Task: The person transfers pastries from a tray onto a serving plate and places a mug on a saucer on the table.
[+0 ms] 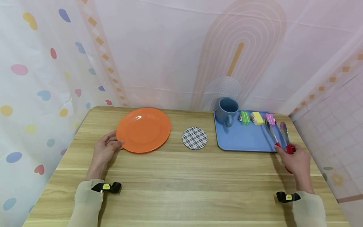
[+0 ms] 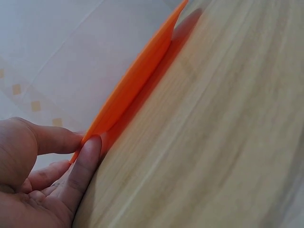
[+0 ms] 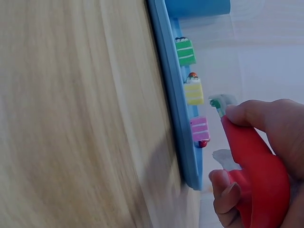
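Observation:
At the left of the table, my left hand (image 1: 103, 151) pinches the near-left rim of an orange plate (image 1: 143, 130). The left wrist view shows the thumb on one side of the plate's rim (image 2: 128, 90) and fingers on the other. My right hand (image 1: 297, 159) grips red-handled tongs (image 1: 289, 148), their two arms spread and nothing between the tips. The tongs' tips hang over the right end of a blue tray (image 1: 241, 140), around the pink toy cake slice (image 1: 270, 118). Beside it sit a yellow slice (image 1: 258, 119) and a green slice (image 1: 245, 118).
A blue-grey mug (image 1: 227, 108) stands upright at the tray's left end, handle toward me. Between plate and tray lies a round checked coaster (image 1: 194, 138) on the wooden table (image 1: 181, 189). Patterned cloth (image 1: 158, 56) hangs behind the table and along both sides.

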`<state>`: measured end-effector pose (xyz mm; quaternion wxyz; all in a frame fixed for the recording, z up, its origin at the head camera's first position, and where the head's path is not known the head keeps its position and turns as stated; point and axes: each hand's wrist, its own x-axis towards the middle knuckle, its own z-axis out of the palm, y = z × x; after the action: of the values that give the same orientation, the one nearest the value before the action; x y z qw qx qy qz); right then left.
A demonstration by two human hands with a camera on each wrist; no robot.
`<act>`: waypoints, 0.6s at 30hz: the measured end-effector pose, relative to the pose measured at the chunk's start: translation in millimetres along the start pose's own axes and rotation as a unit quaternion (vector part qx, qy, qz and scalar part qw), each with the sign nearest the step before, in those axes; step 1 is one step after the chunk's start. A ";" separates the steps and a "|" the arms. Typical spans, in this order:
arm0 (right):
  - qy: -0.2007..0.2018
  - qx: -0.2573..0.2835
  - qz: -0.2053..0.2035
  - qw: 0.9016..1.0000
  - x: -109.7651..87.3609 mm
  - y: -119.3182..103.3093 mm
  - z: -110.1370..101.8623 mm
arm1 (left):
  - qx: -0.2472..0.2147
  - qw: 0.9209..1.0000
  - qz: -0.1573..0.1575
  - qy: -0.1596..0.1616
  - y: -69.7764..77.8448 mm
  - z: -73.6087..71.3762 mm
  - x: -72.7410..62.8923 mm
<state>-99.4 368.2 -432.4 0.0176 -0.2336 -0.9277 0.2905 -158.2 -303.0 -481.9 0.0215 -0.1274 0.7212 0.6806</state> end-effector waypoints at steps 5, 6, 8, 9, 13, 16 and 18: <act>-0.002 -0.002 0.009 1.000 4.5 2.5 -0.2 | 0.012 1.000 -0.002 0.003 0.5 1.0 -0.4; -0.003 -0.004 0.009 1.000 5.5 2.8 -0.3 | 0.015 1.000 -0.001 0.004 0.7 1.3 -0.7; -0.005 -0.006 0.010 1.000 7.5 3.0 -0.8 | 0.014 1.000 -0.001 0.005 0.7 1.7 -1.1; -0.006 -0.006 0.010 1.000 8.5 2.8 -1.1 | 0.012 1.000 -0.001 0.005 0.8 1.9 -1.3; -0.008 -0.009 0.010 1.000 12.3 0.4 -2.6 | 0.009 1.000 -0.002 0.007 0.8 2.3 -1.9; -0.010 -0.009 0.011 1.000 14.5 -1.8 -3.1 | 0.005 1.000 -0.005 0.011 0.8 2.3 -1.5; -0.012 -0.009 0.011 1.000 16.0 -3.0 -3.1 | 0.003 1.000 -0.007 0.012 0.8 2.4 -1.0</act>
<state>-114.4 374.8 -429.8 0.0014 -0.2405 -0.9279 0.2847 -157.8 -300.4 -481.1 0.0186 -0.1406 0.7223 0.6769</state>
